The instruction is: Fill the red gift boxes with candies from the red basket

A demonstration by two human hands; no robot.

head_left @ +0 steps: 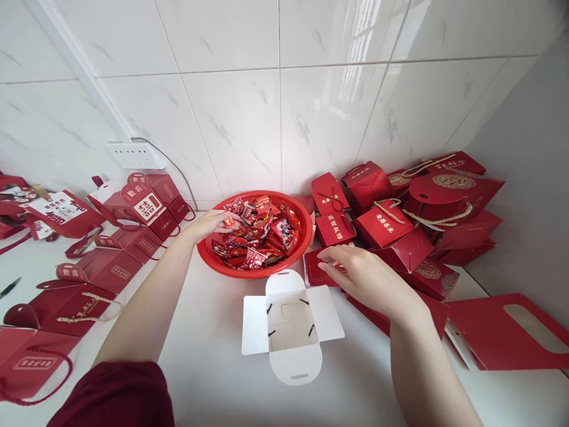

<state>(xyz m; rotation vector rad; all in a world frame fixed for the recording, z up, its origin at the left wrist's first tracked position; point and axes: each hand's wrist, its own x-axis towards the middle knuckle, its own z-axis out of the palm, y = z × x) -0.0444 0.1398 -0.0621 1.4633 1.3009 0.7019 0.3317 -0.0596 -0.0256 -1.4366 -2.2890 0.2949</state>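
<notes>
A red plastic basket (306,240) full of red-wrapped candies (267,234) stands against the wall. My left hand (214,225) is over its left rim, fingers closed round a small red-wrapped candy (230,222). My right hand (351,270) hovers above a flat red box (317,268) right of the basket, its thumb and fingers apart; anything under the palm is hidden. In front of the basket sits a box with its white flaps (296,362) spread open. Its inside shows dark cord ends at the corners and no candy.
Red gift boxes (382,224) with rope handles are piled at the right, beside a flat red bag (507,332). More red boxes (109,270) line the left. A power socket (136,155) with a cable is on the tiled wall. A pen (9,288) lies far left.
</notes>
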